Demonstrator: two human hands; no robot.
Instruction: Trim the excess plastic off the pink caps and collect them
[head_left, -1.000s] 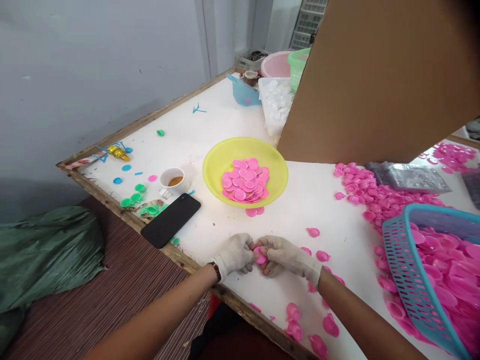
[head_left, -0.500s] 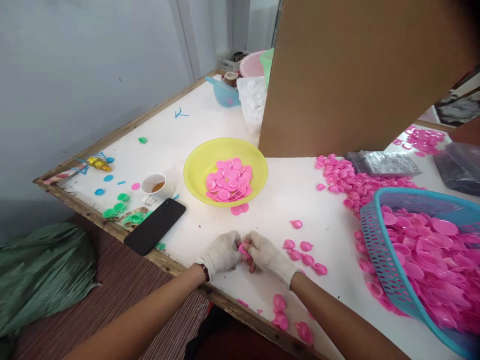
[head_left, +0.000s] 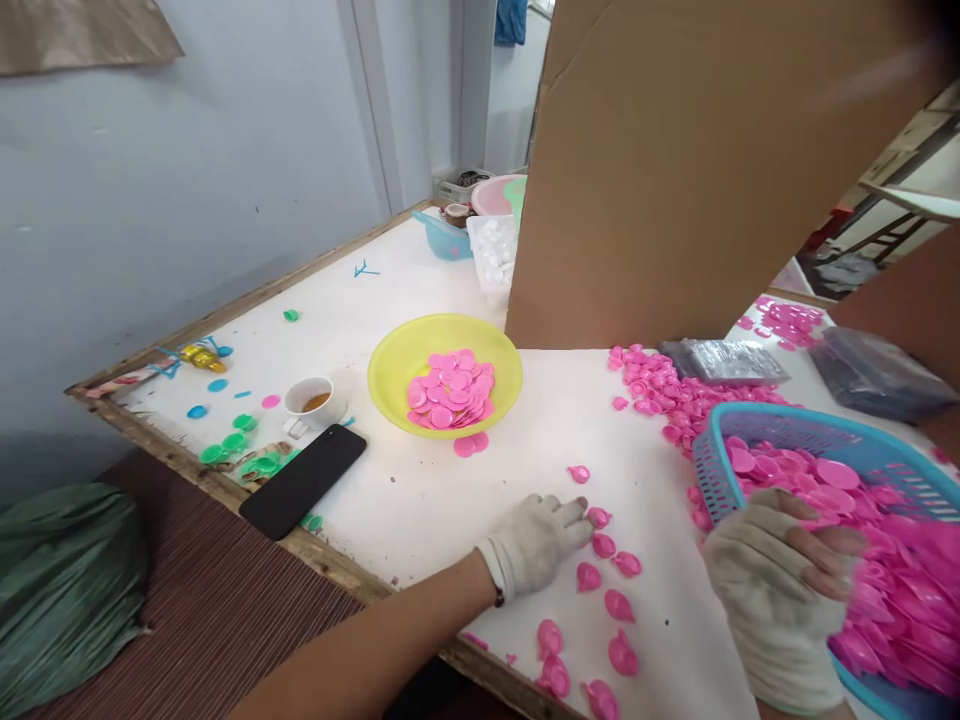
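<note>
My left hand (head_left: 541,542), in a white fingerless glove, reaches over the white table with its fingers stretched out. Its fingertips touch or nearly touch a small pink plastic piece (head_left: 598,517), round with a pointed tip. Several more such pieces lie in a loose group, among them one pink piece (head_left: 619,605) to the right of the hand. My right hand (head_left: 784,595), gloved the same way and blurred, is at the near left side of the blue basket (head_left: 709,480). Its fingers bend over the pink parts (head_left: 900,590) heaped inside; whether they grip anything is unclear.
A yellow bowl (head_left: 382,385) holds pink discs. Left of it are a cup (head_left: 307,390) of brown liquid, a black phone (head_left: 304,482) and green pieces (head_left: 232,442). A cardboard sheet (head_left: 637,180) stands behind. Loose pink pieces (head_left: 660,385) pile beside the basket.
Both hands were together over the table, a pink piece between their fingers. They have parted: the left moved right to the loose pieces, the right to the basket. The view has shifted.
</note>
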